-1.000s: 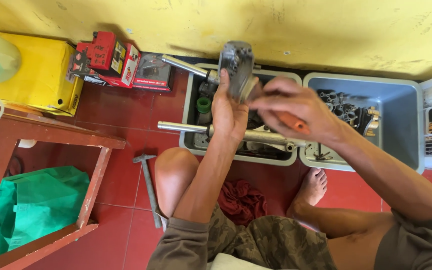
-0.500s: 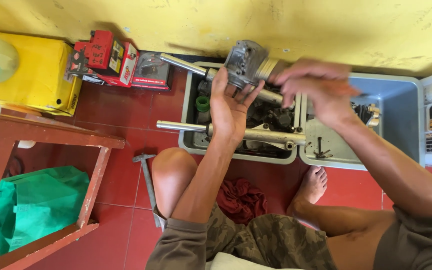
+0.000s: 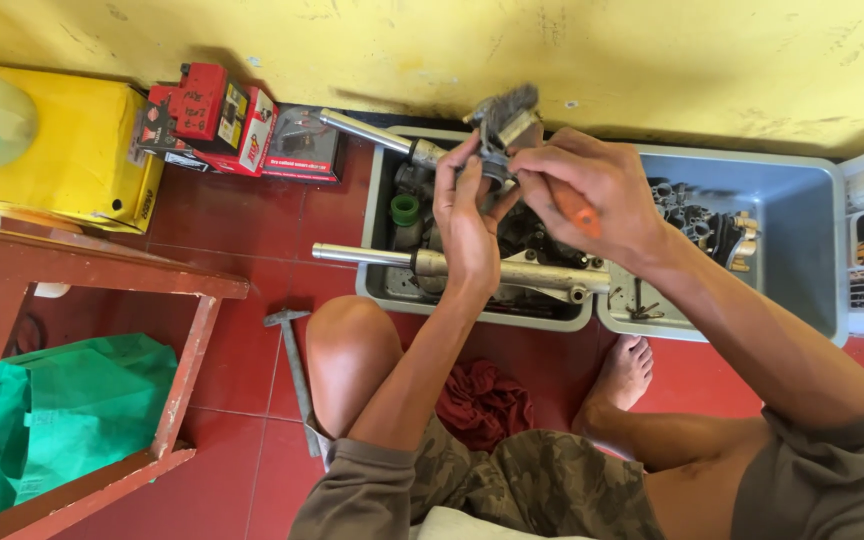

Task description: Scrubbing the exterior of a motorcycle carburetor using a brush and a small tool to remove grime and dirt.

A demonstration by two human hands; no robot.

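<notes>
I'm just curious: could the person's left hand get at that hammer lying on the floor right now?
Probably not right away: the left hand is raised and gripping a grey metal part. The hammer lies uncovered on the red floor beside the left knee.

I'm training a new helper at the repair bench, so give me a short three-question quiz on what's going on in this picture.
1. True or false: the left hand holds a grey metal engine part above the grey tray.
2. Which tool is in the right hand?
A. a hammer
B. a tool with an orange handle
C. a paintbrush
3. Fill in: the hammer lies on the red floor beside the person's left ____.

Key
1. True.
2. B. The hammer lies untouched on the floor tiles.
3. Knee. The hammer's head points toward the wooden frame.
</notes>
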